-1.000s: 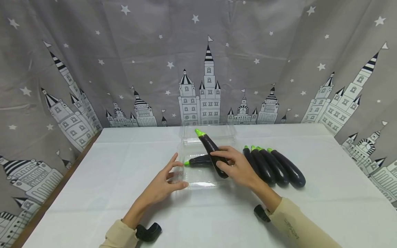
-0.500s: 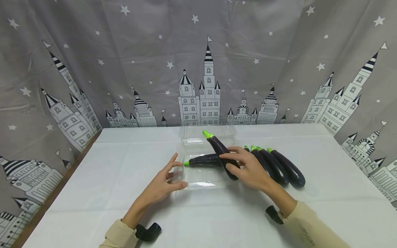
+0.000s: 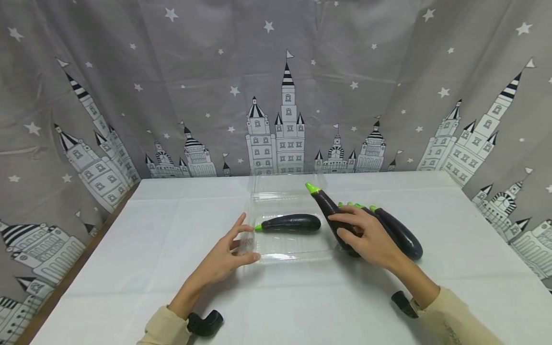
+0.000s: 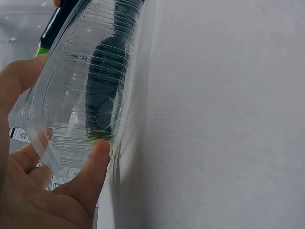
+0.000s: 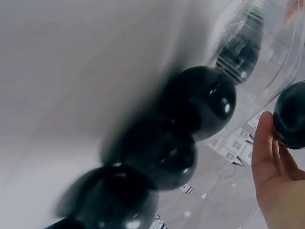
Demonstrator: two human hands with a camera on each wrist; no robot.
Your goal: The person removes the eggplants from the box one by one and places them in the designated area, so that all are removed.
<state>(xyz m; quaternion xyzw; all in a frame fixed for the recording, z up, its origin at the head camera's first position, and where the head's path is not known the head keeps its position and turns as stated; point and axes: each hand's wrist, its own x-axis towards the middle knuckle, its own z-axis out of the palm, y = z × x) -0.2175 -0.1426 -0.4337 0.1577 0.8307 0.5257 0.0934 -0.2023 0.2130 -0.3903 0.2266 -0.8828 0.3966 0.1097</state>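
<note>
My left hand (image 3: 224, 251) grips the left end of a clear plastic clamshell container (image 3: 280, 247), its thumb and fingers spread around the end wall. One dark eggplant (image 3: 293, 223) with a green stem lies crosswise inside, stem toward that hand. My right hand (image 3: 366, 235) holds a second eggplant (image 3: 325, 206) between thumb and fingers, at the container's right side, stem pointing away and left. In the right wrist view this eggplant's rounded end (image 5: 291, 117) shows beside the fingers. Several more eggplants (image 3: 403, 235) lie side by side to the right, partly hidden behind the right hand.
The container's lid (image 3: 286, 183) lies folded back toward the curtain (image 3: 207, 62), which is grey with castles and stars. A white cloth (image 3: 129, 258) covers the table. Its brown left edge (image 3: 82, 254) shows. Each wrist wears a black camera mount (image 3: 204, 323).
My right hand has carried its eggplant rightward, from above the container to its right side, uncovering the eggplant inside. My left hand has stayed at the container.
</note>
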